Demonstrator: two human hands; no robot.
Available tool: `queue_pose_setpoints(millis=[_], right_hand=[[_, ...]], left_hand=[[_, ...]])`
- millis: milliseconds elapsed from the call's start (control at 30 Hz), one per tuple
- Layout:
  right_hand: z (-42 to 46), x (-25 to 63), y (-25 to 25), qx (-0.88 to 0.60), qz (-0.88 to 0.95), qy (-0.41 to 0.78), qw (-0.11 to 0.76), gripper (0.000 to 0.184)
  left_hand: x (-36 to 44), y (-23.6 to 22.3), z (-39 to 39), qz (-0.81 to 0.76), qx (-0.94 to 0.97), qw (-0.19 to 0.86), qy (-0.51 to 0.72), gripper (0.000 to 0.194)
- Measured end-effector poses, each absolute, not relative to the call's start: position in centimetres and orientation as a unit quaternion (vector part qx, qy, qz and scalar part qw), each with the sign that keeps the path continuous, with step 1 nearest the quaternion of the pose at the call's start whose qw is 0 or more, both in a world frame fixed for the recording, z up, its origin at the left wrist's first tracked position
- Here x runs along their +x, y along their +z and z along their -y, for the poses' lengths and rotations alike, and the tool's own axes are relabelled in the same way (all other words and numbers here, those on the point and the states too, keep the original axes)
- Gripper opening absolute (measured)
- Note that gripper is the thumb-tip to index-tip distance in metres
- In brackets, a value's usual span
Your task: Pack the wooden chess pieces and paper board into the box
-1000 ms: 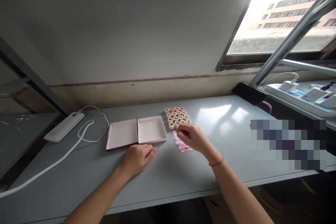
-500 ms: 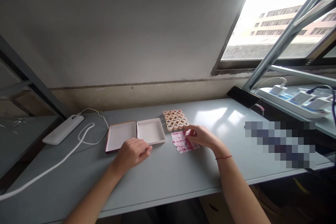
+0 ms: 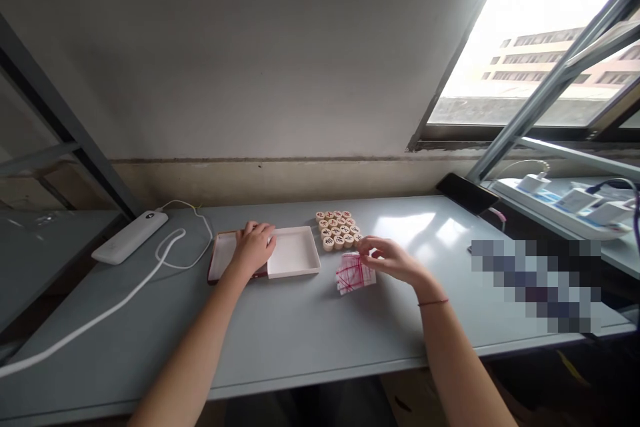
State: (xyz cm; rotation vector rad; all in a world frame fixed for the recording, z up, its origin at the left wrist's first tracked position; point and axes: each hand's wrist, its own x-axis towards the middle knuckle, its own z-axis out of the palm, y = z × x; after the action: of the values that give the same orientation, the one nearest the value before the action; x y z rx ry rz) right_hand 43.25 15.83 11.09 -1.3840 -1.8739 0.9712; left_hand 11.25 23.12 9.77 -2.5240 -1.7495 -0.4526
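Observation:
My right hand (image 3: 393, 259) pinches the upper right corner of a folded paper board (image 3: 356, 273) with red lines, which is tilted up a little from the desk. Just behind that hand, Chinese chess pieces (image 3: 340, 228) stand in close rows, with red characters at the back and dark ones at the front. My left hand (image 3: 254, 248) lies over the right part of the shallow box lid (image 3: 223, 260), fingers extended and thumb apart. Its palm hides part of the lid's edge. The white box tray (image 3: 294, 251) sits against the lid on the right, with nothing inside.
A white power bank (image 3: 131, 237) with a white cable (image 3: 115, 310) lies at the left of the grey desk (image 3: 300, 340). At the right are a dark phone (image 3: 466, 193), a blurred-out object (image 3: 535, 287) and a power strip with chargers (image 3: 560, 207). Metal posts (image 3: 530, 97) stand at both sides.
My left hand has moved forward and left, from in front of the box onto its lid. The paper board, pinched by my right hand, has tilted up and looks narrower.

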Motion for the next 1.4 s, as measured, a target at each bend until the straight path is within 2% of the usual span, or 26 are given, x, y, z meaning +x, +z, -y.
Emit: queue_pose_setpoints(millis=[100,200,367,433,633,700,833,900,967,1033,1167,1400], right_hand=[[-15.6,41.9,12.8,-0.441,0.673,0.476,0.355,0.023],[-16.4,39.2,14.4,-0.423,0.684,0.487,0.341,0.024],[-19.0,34.0,14.7,-0.473,0.781,0.348,0.213,0.005],[-19.5,32.5,13.9,-0.501,0.796,0.289,0.178,0.004],[-19.0,31.3,12.2,-0.517,0.802,0.217,0.204,0.013],[-18.8,31.8,12.5,-0.504,0.793,0.249,0.235,0.012],[-18.9,32.9,13.2,-0.417,0.745,0.416,0.312,0.014],[-19.0,33.1,13.2,-0.393,0.729,0.463,0.317,0.017],[-19.1,32.9,12.9,-0.420,0.745,0.429,0.293,0.015],[-19.0,32.4,12.5,-0.463,0.774,0.345,0.260,0.012],[-18.8,31.3,12.0,-0.506,0.809,0.200,0.221,0.016],[-18.5,30.7,11.5,-0.509,0.836,0.099,0.182,0.007]], left_hand=[[11.4,10.1,-22.4,0.554,-0.820,0.005,-0.143,0.027],[11.4,10.3,-21.6,0.547,-0.823,0.000,-0.151,0.025],[11.2,10.5,-20.9,0.557,-0.817,-0.008,-0.149,0.026],[11.0,10.7,-20.8,0.562,-0.815,-0.013,-0.142,0.026],[10.9,10.6,-21.0,0.562,-0.815,-0.025,-0.142,0.027],[10.9,10.6,-21.1,0.564,-0.814,-0.027,-0.139,0.027],[11.0,10.7,-21.0,0.560,-0.817,-0.037,-0.133,0.027],[11.0,10.7,-20.9,0.555,-0.821,-0.038,-0.132,0.027],[11.0,10.6,-21.0,0.556,-0.820,-0.030,-0.135,0.028],[11.0,10.4,-21.1,0.562,-0.815,-0.020,-0.139,0.028],[11.0,10.1,-21.2,0.563,-0.815,-0.011,-0.137,0.027],[11.1,10.4,-21.0,0.564,-0.815,-0.010,-0.136,0.026]])
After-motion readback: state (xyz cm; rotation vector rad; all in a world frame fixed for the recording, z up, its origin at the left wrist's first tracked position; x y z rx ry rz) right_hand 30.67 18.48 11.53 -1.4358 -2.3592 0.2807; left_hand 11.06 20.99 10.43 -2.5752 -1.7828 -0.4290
